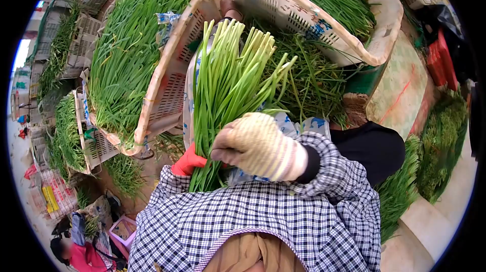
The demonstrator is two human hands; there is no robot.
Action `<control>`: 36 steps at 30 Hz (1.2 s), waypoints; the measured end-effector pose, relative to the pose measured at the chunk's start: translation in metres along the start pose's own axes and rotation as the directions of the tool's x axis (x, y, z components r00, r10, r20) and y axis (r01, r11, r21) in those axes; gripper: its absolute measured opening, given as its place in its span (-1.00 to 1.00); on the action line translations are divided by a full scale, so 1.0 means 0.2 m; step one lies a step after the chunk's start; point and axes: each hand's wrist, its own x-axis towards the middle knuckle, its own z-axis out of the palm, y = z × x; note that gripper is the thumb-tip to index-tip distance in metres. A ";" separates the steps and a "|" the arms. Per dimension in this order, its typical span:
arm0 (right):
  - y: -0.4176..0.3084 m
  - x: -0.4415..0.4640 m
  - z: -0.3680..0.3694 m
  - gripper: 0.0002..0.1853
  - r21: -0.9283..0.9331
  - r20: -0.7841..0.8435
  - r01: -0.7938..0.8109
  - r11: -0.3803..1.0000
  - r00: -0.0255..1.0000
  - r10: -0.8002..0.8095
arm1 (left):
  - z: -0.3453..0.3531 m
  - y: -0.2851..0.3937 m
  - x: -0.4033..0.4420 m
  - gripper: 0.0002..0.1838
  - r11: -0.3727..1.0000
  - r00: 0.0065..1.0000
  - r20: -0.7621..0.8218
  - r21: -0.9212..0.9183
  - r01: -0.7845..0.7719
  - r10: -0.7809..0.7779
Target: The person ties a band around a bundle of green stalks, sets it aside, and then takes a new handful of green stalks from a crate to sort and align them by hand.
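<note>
A thick bunch of garlic chives (228, 69) lies across my lap, its pale cut ends pointing away from me and its green leaves running towards my chest. My left hand (188, 161), in a red glove, is closed around the leaf end from the left side; some of its fingers are hidden by the leaves. Over the bunch, my right hand (260, 148) wears a cream striped glove with bare fingertips showing. Its fingers are curled and pinched together at the leaves, and what lies between them is hidden. A blue-printed white plastic sheet (319, 124) is under the bunch.
At the left stands a large crate (164, 77) heaped with green leaves. Another crate (324, 34) of chives is ahead. Loose leaf trimmings (309, 69) lie between them. More greens (440, 140) lie at the right. A person in pink (86, 257) is at lower left.
</note>
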 end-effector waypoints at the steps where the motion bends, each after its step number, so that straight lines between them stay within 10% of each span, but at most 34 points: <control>1: 0.01 -0.02 -0.03 -0.86 0.049 -0.044 0.001 0.999 0.999 0.001 | 0.01 0.01 0.00 -0.30 1.000 1.000 0.009 -0.006 0.002 -0.001; 7: 0.07 -0.01 0.25 -0.86 -0.242 -0.010 0.218 0.946 0.974 -0.227 | 0.05 0.04 0.03 -0.28 1.000 0.999 0.053 -0.022 0.008 -0.007; 9: 0.01 0.03 0.30 -0.89 -0.008 0.295 0.186 0.982 0.939 -0.176 | 0.06 0.05 0.03 -0.28 0.999 0.999 0.054 -0.036 0.003 -0.001; 14: -0.09 0.08 -0.19 -0.93 0.507 -0.007 0.185 0.842 0.977 -0.211 | 0.07 0.06 0.02 -0.26 0.993 0.998 0.051 -0.120 -0.013 0.019; 16: 0.05 -0.09 -0.49 -0.84 0.631 -0.053 -0.043 0.775 0.994 0.098 | 0.00 -0.01 0.02 -0.29 0.982 0.999 0.035 -0.188 0.019 -0.013; 17: 0.18 -0.15 -0.56 -0.75 0.225 -0.215 -0.221 0.949 0.939 0.270 | -0.05 -0.07 0.01 -0.29 0.981 0.999 0.046 -0.191 0.020 -0.012; 18: 0.34 -0.26 -0.62 -0.72 -0.392 -0.273 -0.406 0.826 0.908 0.317 | -0.10 -0.12 0.02 -0.26 0.950 0.997 0.077 -0.312 0.019 0.005; 19: 0.47 -0.36 -0.65 -0.69 -0.826 -0.347 -0.451 0.339 0.880 0.325 | -0.14 -0.19 0.06 -0.22 0.902 0.994 0.106 -0.431 0.030 0.018; 24: 0.49 -0.60 -0.36 -0.71 0.010 0.018 -0.763 0.647 0.647 0.763 | -0.19 -0.31 0.11 -0.24 0.827 0.985 0.156 -0.562 0.033 0.067; 27: 0.58 -0.54 0.04 -0.59 0.875 0.078 -0.378 0.302 0.727 0.683 | -0.17 -0.30 0.12 -0.24 0.814 0.978 0.182 -0.581 0.020 0.106; 29: 0.43 -0.31 0.02 -0.60 0.620 0.123 -0.627 0.472 0.671 0.731 | -0.15 -0.29 0.12 -0.25 0.805 0.970 0.204 -0.593 0.013 0.135; 33: 0.52 -0.31 0.15 -0.66 0.810 -0.153 -0.235 0.537 0.800 0.580 | -0.11 -0.27 0.11 -0.26 0.772 0.950 0.229 -0.636 -0.021 0.214; 36: 0.59 -0.44 0.06 -0.64 0.767 -0.407 -0.178 0.617 0.609 0.681 | -0.07 -0.27 0.12 -0.27 0.718 0.919 0.258 -0.695 -0.038 0.298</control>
